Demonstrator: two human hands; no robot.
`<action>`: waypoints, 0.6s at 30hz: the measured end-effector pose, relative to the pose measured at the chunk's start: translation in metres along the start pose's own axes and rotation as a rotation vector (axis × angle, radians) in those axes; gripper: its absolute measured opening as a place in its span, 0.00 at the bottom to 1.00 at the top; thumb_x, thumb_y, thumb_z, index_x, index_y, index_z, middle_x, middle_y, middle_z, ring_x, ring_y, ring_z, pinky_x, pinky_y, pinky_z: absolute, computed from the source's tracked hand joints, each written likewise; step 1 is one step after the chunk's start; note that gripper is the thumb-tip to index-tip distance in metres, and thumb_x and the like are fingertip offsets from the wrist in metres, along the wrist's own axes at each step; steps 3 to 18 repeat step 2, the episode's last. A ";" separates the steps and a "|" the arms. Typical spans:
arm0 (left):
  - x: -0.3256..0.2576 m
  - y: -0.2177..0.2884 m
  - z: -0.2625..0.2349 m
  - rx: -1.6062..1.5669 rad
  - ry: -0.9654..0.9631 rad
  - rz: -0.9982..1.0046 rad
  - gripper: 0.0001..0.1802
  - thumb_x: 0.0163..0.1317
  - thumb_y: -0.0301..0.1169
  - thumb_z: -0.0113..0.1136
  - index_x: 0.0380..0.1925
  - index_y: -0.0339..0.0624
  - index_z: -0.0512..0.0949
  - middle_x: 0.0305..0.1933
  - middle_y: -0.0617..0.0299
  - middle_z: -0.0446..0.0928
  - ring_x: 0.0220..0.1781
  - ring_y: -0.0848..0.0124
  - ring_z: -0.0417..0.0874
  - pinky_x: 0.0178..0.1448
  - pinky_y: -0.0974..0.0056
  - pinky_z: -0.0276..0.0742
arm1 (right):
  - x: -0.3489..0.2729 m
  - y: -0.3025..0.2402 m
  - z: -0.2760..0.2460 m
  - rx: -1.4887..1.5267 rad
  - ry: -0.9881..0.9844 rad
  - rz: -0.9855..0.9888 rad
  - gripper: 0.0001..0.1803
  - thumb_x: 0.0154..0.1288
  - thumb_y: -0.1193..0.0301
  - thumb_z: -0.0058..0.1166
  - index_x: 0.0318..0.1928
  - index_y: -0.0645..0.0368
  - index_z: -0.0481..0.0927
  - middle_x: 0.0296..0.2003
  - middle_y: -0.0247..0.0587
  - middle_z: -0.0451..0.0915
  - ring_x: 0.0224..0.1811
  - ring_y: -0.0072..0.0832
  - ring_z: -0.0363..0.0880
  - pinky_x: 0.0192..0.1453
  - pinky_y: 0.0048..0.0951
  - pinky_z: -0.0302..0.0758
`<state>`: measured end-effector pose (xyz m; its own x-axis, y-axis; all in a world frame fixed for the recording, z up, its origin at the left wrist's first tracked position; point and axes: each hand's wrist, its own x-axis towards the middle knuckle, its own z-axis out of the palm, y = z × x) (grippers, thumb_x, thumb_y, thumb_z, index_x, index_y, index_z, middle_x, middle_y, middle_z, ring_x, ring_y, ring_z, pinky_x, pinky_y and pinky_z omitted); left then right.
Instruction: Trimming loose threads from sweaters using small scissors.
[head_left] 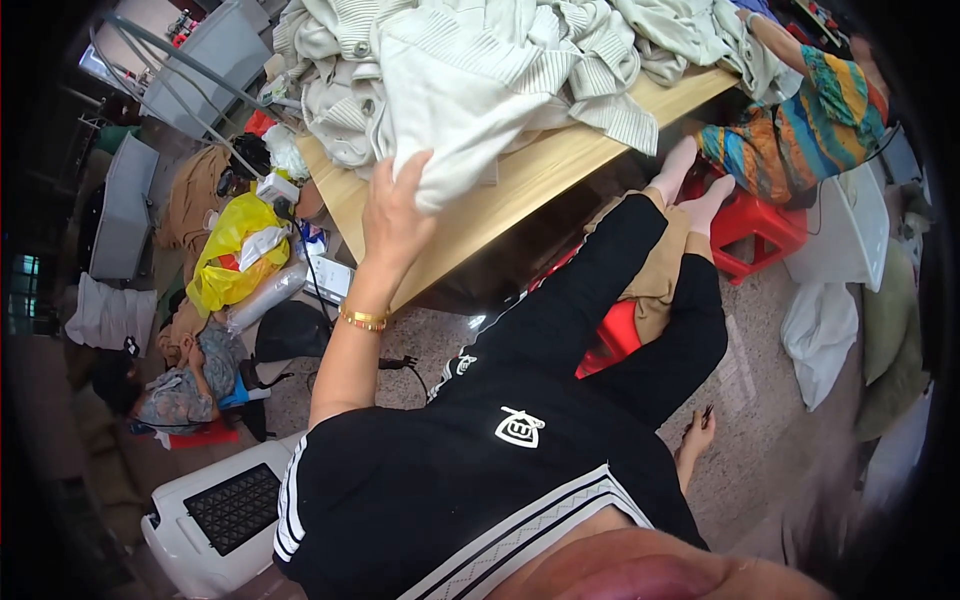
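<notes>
My black shirt (470, 480) is near; my left hand (395, 215) grips the cream garment (460, 110), not yet pulled off the far pile; my right hand (697, 437) holds something small and dark.

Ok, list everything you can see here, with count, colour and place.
table: one, light wood, upper middle
garments: a pile, cream and striped, on the table
stool: one, red, right of the table
other person: one, in multicoloured clothes, upper right
bag: one, yellow, floor left of the table
white bag: one, floor at right
white crate: one, dark grille on top, lower left
bracelet: one, gold, left wrist
left hand: on a cream garment at the table edge
right hand: hangs low by the floor, holding a small dark item
</notes>
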<state>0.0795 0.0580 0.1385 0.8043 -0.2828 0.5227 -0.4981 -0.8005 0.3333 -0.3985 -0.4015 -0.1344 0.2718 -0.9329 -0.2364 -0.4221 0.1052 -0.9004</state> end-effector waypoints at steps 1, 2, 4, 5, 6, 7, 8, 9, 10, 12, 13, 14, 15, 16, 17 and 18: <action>-0.008 0.004 -0.003 -0.001 -0.154 -0.081 0.40 0.45 0.22 0.66 0.63 0.54 0.73 0.60 0.44 0.68 0.61 0.42 0.74 0.64 0.50 0.73 | -0.003 -0.005 0.002 -0.042 0.007 0.036 0.23 0.68 0.70 0.61 0.61 0.61 0.75 0.27 0.24 0.73 0.21 0.13 0.64 0.23 0.20 0.61; -0.008 0.003 -0.006 0.009 -0.162 -0.075 0.40 0.45 0.22 0.66 0.63 0.54 0.73 0.60 0.44 0.68 0.61 0.42 0.74 0.64 0.50 0.73 | 0.002 0.005 0.004 -0.014 -0.001 0.012 0.23 0.69 0.69 0.61 0.62 0.58 0.75 0.26 0.24 0.73 0.20 0.13 0.63 0.22 0.20 0.60; -0.008 0.003 -0.006 0.009 -0.162 -0.075 0.40 0.45 0.22 0.66 0.63 0.54 0.73 0.60 0.44 0.68 0.61 0.42 0.74 0.64 0.50 0.73 | 0.002 0.005 0.004 -0.014 -0.001 0.012 0.23 0.69 0.69 0.61 0.62 0.58 0.75 0.26 0.24 0.73 0.20 0.13 0.63 0.22 0.20 0.60; -0.008 0.003 -0.006 0.009 -0.162 -0.075 0.40 0.45 0.22 0.66 0.63 0.54 0.73 0.60 0.44 0.68 0.61 0.42 0.74 0.64 0.50 0.73 | 0.002 0.005 0.004 -0.014 -0.001 0.012 0.23 0.69 0.69 0.61 0.62 0.58 0.75 0.26 0.24 0.73 0.20 0.13 0.63 0.22 0.20 0.60; -0.008 0.003 -0.006 0.009 -0.162 -0.075 0.40 0.45 0.22 0.66 0.63 0.54 0.73 0.60 0.44 0.68 0.61 0.42 0.74 0.64 0.50 0.73 | 0.002 0.005 0.004 -0.014 -0.001 0.012 0.23 0.69 0.69 0.61 0.62 0.58 0.75 0.26 0.24 0.73 0.20 0.13 0.63 0.22 0.20 0.60; -0.008 0.003 -0.006 0.009 -0.162 -0.075 0.40 0.45 0.22 0.66 0.63 0.54 0.73 0.60 0.44 0.68 0.61 0.42 0.74 0.64 0.50 0.73 | 0.002 0.005 0.004 -0.014 -0.001 0.012 0.23 0.69 0.69 0.61 0.62 0.58 0.75 0.26 0.24 0.73 0.20 0.13 0.63 0.22 0.20 0.60; -0.008 0.003 -0.006 0.009 -0.162 -0.075 0.40 0.45 0.22 0.66 0.63 0.54 0.73 0.60 0.44 0.68 0.61 0.42 0.74 0.64 0.50 0.73 | 0.002 0.005 0.004 -0.014 -0.001 0.012 0.23 0.69 0.69 0.61 0.62 0.58 0.75 0.26 0.24 0.73 0.20 0.13 0.63 0.22 0.20 0.60; -0.008 0.003 -0.006 0.009 -0.162 -0.075 0.40 0.45 0.22 0.66 0.63 0.54 0.73 0.60 0.44 0.68 0.61 0.42 0.74 0.64 0.50 0.73 | 0.002 0.005 0.004 -0.014 -0.001 0.012 0.23 0.69 0.69 0.61 0.62 0.58 0.75 0.26 0.24 0.73 0.20 0.13 0.63 0.22 0.20 0.60; -0.008 0.003 -0.006 0.009 -0.162 -0.075 0.40 0.45 0.22 0.66 0.63 0.54 0.73 0.60 0.44 0.68 0.61 0.42 0.74 0.64 0.50 0.73 | 0.002 0.005 0.004 -0.014 -0.001 0.012 0.23 0.69 0.69 0.61 0.62 0.58 0.75 0.26 0.24 0.73 0.20 0.13 0.63 0.22 0.20 0.60; -0.008 0.003 -0.006 0.009 -0.162 -0.075 0.40 0.45 0.22 0.66 0.63 0.54 0.73 0.60 0.44 0.68 0.61 0.42 0.74 0.64 0.50 0.73 | 0.002 0.005 0.004 -0.014 -0.001 0.012 0.23 0.69 0.69 0.61 0.62 0.58 0.75 0.26 0.24 0.73 0.20 0.13 0.63 0.22 0.20 0.60; -0.008 0.003 -0.006 0.009 -0.162 -0.075 0.40 0.45 0.22 0.66 0.63 0.54 0.73 0.60 0.44 0.68 0.61 0.42 0.74 0.64 0.50 0.73 | 0.002 0.005 0.004 -0.014 -0.001 0.012 0.23 0.69 0.69 0.61 0.62 0.58 0.75 0.26 0.24 0.73 0.20 0.13 0.63 0.22 0.20 0.60; -0.008 0.003 -0.006 0.009 -0.162 -0.075 0.40 0.45 0.22 0.66 0.63 0.54 0.73 0.60 0.44 0.68 0.61 0.42 0.74 0.64 0.50 0.73 | 0.002 0.005 0.004 -0.014 -0.001 0.012 0.23 0.69 0.69 0.61 0.62 0.58 0.75 0.26 0.24 0.73 0.20 0.13 0.63 0.22 0.20 0.60; -0.008 0.003 -0.006 0.009 -0.162 -0.075 0.40 0.45 0.22 0.66 0.63 0.54 0.73 0.60 0.44 0.68 0.61 0.42 0.74 0.64 0.50 0.73 | 0.002 0.005 0.004 -0.014 -0.001 0.012 0.23 0.69 0.69 0.61 0.62 0.58 0.75 0.26 0.24 0.73 0.20 0.13 0.63 0.22 0.20 0.60; -0.008 0.003 -0.006 0.009 -0.162 -0.075 0.40 0.45 0.22 0.66 0.63 0.54 0.73 0.60 0.44 0.68 0.61 0.42 0.74 0.64 0.50 0.73 | 0.002 0.005 0.004 -0.014 -0.001 0.012 0.23 0.69 0.69 0.61 0.62 0.58 0.75 0.26 0.24 0.73 0.20 0.13 0.63 0.22 0.20 0.60; -0.008 0.003 -0.006 0.009 -0.162 -0.075 0.40 0.45 0.22 0.66 0.63 0.54 0.73 0.60 0.44 0.68 0.61 0.42 0.74 0.64 0.50 0.73 | 0.002 0.005 0.004 -0.014 -0.001 0.012 0.23 0.69 0.69 0.61 0.62 0.58 0.75 0.26 0.24 0.73 0.20 0.13 0.63 0.22 0.20 0.60; -0.008 0.003 -0.006 0.009 -0.162 -0.075 0.40 0.45 0.22 0.66 0.63 0.54 0.73 0.60 0.44 0.68 0.61 0.42 0.74 0.64 0.50 0.73 | 0.002 0.005 0.004 -0.014 -0.001 0.012 0.23 0.69 0.69 0.61 0.62 0.58 0.75 0.26 0.24 0.73 0.20 0.13 0.63 0.22 0.20 0.60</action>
